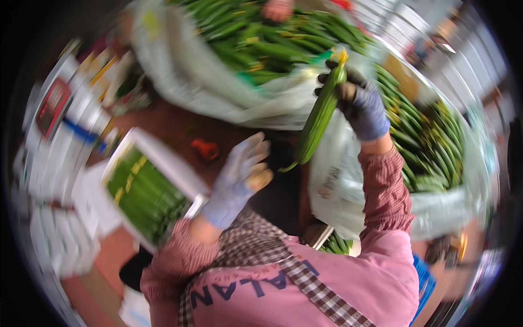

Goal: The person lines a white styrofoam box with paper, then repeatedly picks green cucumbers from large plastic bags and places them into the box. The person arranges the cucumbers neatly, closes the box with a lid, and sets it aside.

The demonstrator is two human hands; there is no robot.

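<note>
My right hand (361, 100), in a blue-grey glove with dark fingers, grips a green cucumber (320, 118) near its yellow blossom end. The cucumber tilts, its thin stem end hanging down to the left. Nothing is in my gloved left hand (241, 178), which is raised with its fingers partly spread, left of the cucumber and apart from it. Just beyond my left wrist stands a white box (169, 157), packed with rows of cucumbers (141, 192). In front of me, a large plastic-lined container (261, 108) holds a heap of cucumbers (265, 45).
More cucumbers (425, 143) fill a plastic-lined container on the right. Another person's hand (278, 10) touches the far heap. A small red object (205, 149) lies on the floor. At left are a red-framed digital display (53, 107) and stacked white packages (61, 241).
</note>
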